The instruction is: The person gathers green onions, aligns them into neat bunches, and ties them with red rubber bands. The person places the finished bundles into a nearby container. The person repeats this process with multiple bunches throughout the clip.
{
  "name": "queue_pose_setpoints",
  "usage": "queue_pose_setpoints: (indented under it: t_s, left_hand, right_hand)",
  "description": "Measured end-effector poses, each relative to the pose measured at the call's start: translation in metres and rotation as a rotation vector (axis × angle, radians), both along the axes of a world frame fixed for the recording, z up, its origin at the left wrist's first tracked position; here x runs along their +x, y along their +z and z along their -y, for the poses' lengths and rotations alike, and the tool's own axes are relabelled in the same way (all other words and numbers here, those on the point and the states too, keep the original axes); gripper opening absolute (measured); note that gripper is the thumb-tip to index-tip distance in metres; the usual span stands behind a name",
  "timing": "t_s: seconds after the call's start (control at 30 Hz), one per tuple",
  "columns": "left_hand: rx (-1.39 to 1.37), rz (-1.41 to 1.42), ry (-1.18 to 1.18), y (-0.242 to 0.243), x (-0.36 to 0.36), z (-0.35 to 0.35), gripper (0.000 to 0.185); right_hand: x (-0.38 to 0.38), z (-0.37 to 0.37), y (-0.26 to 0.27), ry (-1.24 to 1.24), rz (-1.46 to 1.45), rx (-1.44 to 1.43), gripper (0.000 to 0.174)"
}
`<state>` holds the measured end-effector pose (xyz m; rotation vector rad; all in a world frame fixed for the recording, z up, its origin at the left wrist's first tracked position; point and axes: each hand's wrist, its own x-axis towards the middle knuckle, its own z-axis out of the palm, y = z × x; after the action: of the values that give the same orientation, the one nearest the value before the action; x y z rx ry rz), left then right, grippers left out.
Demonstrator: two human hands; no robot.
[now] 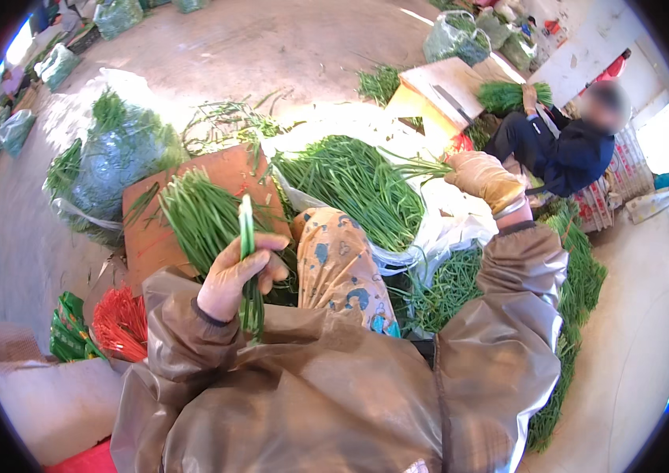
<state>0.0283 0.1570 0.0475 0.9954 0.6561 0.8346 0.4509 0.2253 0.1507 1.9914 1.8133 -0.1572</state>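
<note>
My left hand [244, 272] is closed around a small bunch of green stalks [247, 236], held upright with their pale ends on top. Behind it, a larger bundle of green stalks [201, 216] lies on a reddish-brown board [231, 162]. My right hand [482, 180], in a yellowish glove, reaches out at the right; a few long green stalks [420, 167] extend leftward from its fingers. Beside it, a big heap of green stalks [352, 189] lies in an open white plastic bag [450, 222]. The right fingers are partly hidden by blur and glare.
Red ties [120, 322] lie at the lower left. A filled clear plastic bag [113, 171] stands beyond the board. More greens [574, 290] lie along my right side. Another person [577, 148] sits at the upper right with a bundle, near a cardboard box [438, 97].
</note>
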Motion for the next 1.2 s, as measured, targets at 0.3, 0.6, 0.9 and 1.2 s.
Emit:
queue_pose_setpoints:
  t_s: [0.3, 0.6, 0.9, 1.2]
  left_hand:
    - [0.116, 0.027, -0.242, 0.024, 0.017, -0.021, 0.046]
    - [-0.305, 0.219, -0.243, -0.024, -0.031, 0.029, 0.045]
    - [-0.352, 0.259, -0.225, -0.056, -0.037, 0.025, 0.053]
    - [-0.335, 0.299, -0.458, -0.057, -0.05, 0.017, 0.068]
  right_hand:
    - [-0.212, 0.034, 0.054, 0.617, -0.352, -0.323, 0.034]
    - [-0.166, 0.034, -0.048, 0.016, -1.202, 0.178, 0.023]
    - [-0.263, 0.067, -0.112, -0.167, -1.814, 0.154, 0.022]
    - [-0.282, 0.047, -0.089, -0.121, -1.81, -0.162, 0.028]
